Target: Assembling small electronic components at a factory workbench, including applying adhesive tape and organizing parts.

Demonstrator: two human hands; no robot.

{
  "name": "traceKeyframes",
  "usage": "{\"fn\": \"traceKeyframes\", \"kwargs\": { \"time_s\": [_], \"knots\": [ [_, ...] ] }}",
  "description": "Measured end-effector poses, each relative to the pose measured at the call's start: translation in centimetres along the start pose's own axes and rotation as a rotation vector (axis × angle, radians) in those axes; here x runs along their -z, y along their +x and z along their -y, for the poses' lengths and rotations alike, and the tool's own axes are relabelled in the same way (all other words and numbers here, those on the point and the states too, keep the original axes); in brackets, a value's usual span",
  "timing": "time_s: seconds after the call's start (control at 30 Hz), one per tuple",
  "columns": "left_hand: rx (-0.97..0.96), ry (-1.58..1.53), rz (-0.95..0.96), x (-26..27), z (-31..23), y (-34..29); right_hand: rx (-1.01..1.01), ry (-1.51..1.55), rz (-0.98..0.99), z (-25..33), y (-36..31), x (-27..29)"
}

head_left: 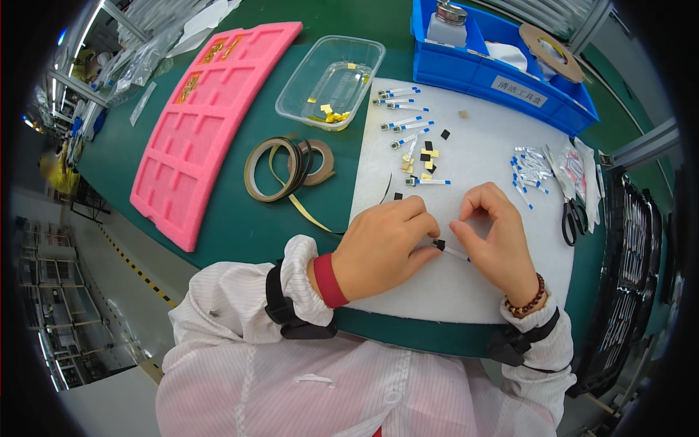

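My left hand (382, 240), with a red band at its wrist, pinches the black-tipped end of a small flat ribbon cable (455, 253) low over the white mat (466, 295). The cable's pale strip reaches toward my right hand (499, 237), where a blue end shows. Thumb and forefinger of my right hand come together in a pinch; anything between them is too small to make out. Beyond my hands, several ribbon cables with small connector heads (397, 127) lie in a loose column. Small black and yellowish squares (428, 155) are scattered beside them.
At right lie a pile of ribbon cables (530, 167) and black-handled scissors (573, 218). Tape rolls (273, 169) sit left of the mat. Farther back are a clear plastic tub (291, 98) with yellow bits, a pink foam tray (169, 178) and a blue toolbox (466, 65).
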State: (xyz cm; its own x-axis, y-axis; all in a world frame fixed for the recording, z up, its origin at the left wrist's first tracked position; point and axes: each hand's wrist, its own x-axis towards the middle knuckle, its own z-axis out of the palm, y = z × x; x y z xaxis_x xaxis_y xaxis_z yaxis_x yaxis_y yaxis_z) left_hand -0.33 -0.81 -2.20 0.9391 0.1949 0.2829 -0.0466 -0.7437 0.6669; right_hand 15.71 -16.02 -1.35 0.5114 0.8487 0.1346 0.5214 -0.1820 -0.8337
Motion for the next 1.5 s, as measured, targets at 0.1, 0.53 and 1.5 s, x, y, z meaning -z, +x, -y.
{"fn": "traceKeyframes", "kwargs": {
  "time_s": [0.1,0.53,1.5],
  "knots": [
    [0.013,-0.03,0.0,-0.2,0.2,0.1,-0.012,0.016,0.013,0.0,0.1,-0.1],
    [0.187,-0.263,0.045,0.8,-0.5,0.1,-0.047,0.119,0.184,0.8,0.2,1.5],
    [0.414,-0.953,-0.157,-0.2,-0.9,0.3,0.248,0.083,-0.321,2.3,-1.0,-1.1]
  ]
}}
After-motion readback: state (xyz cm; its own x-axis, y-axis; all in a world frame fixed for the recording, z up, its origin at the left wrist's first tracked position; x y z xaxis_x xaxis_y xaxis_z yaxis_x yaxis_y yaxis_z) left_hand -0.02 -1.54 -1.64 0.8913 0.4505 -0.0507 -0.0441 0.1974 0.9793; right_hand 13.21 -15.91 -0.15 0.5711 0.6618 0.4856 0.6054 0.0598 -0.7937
